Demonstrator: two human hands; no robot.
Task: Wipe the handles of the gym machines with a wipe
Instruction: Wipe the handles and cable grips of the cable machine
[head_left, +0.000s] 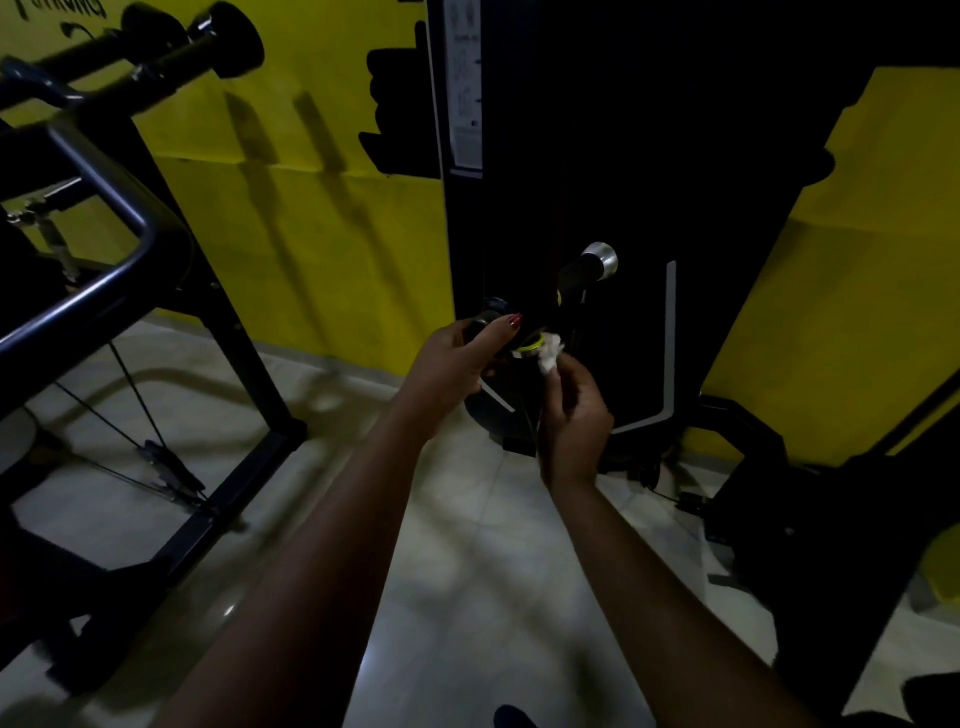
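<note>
The left grip (457, 364) curls round the black handle (493, 305); just right of it, the right grip (571, 410) pinches a white wipe (550, 354) against that handle.

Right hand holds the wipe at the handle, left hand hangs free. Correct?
Not quite. The left hand is not free: it grips the handle. The rest stands: the right hand holds the wipe at the handle, as the head view shows.
</note>
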